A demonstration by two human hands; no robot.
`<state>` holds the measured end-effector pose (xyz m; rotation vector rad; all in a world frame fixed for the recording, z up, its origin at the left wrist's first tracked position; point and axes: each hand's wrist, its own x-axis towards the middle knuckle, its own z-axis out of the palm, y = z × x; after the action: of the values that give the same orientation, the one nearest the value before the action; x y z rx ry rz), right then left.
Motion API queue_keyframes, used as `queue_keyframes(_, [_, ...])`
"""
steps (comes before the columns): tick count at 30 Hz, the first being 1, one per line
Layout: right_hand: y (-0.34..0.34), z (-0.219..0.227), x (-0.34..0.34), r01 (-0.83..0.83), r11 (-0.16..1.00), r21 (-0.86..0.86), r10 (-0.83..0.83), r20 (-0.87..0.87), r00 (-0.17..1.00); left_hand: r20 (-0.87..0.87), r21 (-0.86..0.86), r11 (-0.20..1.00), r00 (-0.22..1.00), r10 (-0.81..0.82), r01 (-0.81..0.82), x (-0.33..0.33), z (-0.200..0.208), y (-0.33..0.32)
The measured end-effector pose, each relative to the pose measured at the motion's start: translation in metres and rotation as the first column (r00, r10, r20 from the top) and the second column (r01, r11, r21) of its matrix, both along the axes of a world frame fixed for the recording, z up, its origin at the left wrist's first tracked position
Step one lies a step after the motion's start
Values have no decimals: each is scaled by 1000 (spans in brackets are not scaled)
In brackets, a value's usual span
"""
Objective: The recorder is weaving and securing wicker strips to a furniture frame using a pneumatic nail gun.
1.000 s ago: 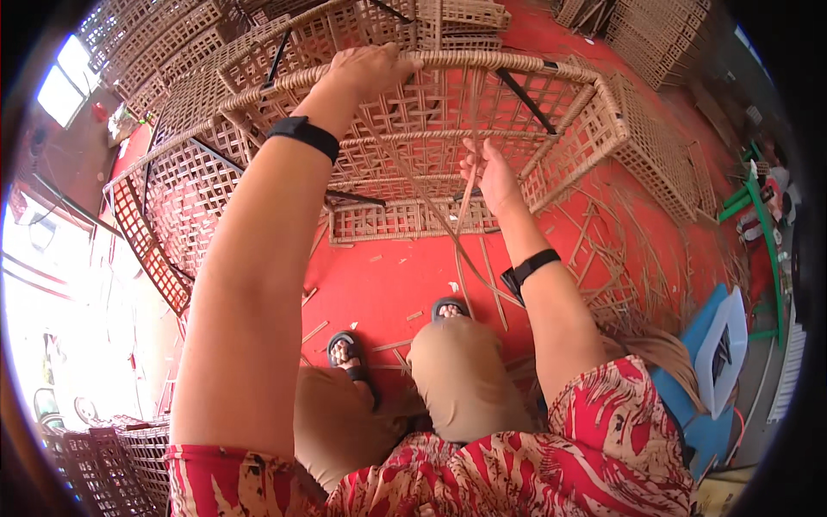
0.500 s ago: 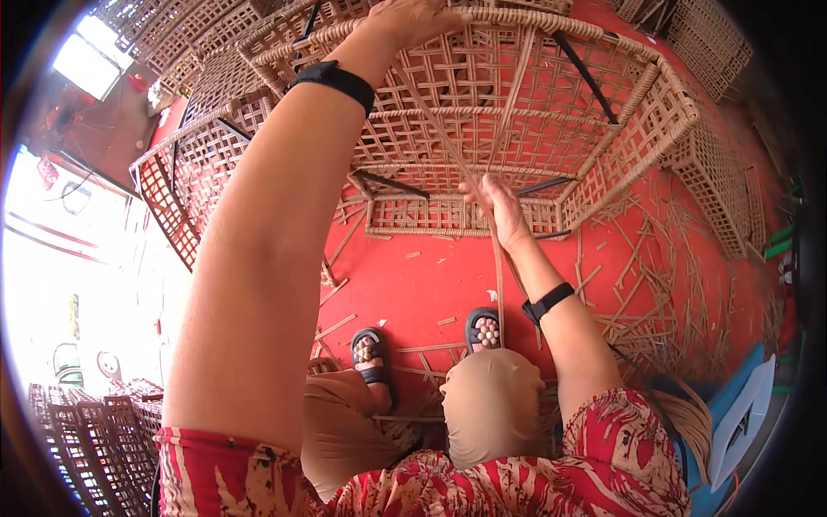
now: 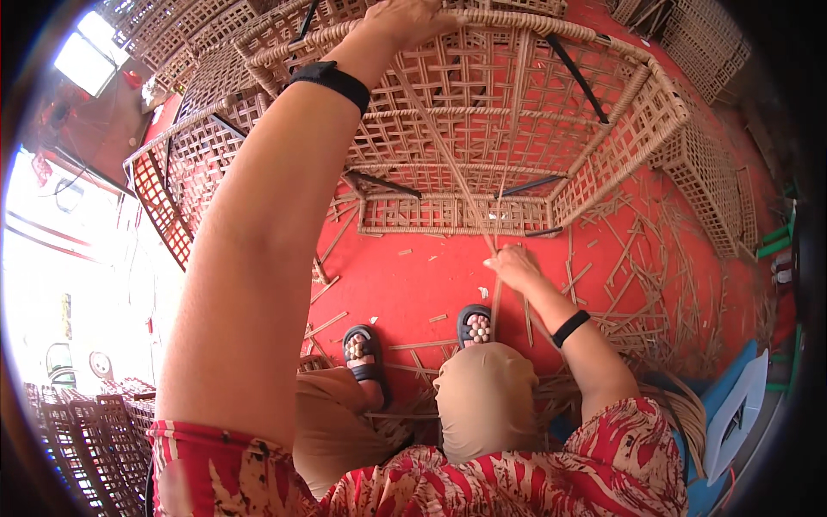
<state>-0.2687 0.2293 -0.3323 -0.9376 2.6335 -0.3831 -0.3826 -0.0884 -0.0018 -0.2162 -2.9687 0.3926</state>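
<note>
A large wicker frame (image 3: 508, 19) of woven tan strips, with a wrapped rim and black metal bars, stands in front of me. At the far edge of the view my left hand (image 3: 405, 21) is closed over its rim; some fingertips are hidden. Lower down, in front of the frame, my right hand (image 3: 517, 265) is closed around a long rattan strip (image 3: 446, 157). Two lengths of it run from the hand up to the frame, one slanting left and one nearly vertical. Its slack end hangs below the hand.
Cut strips (image 3: 642, 284) litter the red floor (image 3: 405, 284), thickest at the right. More wicker pieces stand at the far left, far right (image 3: 702, 52) and near left (image 3: 90, 431). A blue and white item (image 3: 741, 409) and a strip bundle (image 3: 685, 422) lie near right.
My right hand has moved down toward me, closing on the rattan strip and drawing it away from the frame. The left hand stays on the rim.
</note>
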Motion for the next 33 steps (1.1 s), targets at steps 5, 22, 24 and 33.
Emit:
queue_keyframes(5, [20, 33, -67, 435, 700, -566, -492, 59, 869, -160, -16, 998, 986, 55, -58, -9, -15, -8])
queue_keyframes(22, [-93, 116, -156, 29, 217, -976, -681, -130, 721, -206, 308, 940, 955, 215, -145, 66, -1, 80])
queue_keyframes(24, [-88, 111, -161, 137, 383, -913, -715, -200, 669, -236, 306, 940, 945, 227, -149, 65, -5, 80])
queue_keyframes(33, [-4, 277, -152, -243, -256, -936, -780, 52, 624, -285, 265, 949, 926, 247, -171, 65, -2, 75])
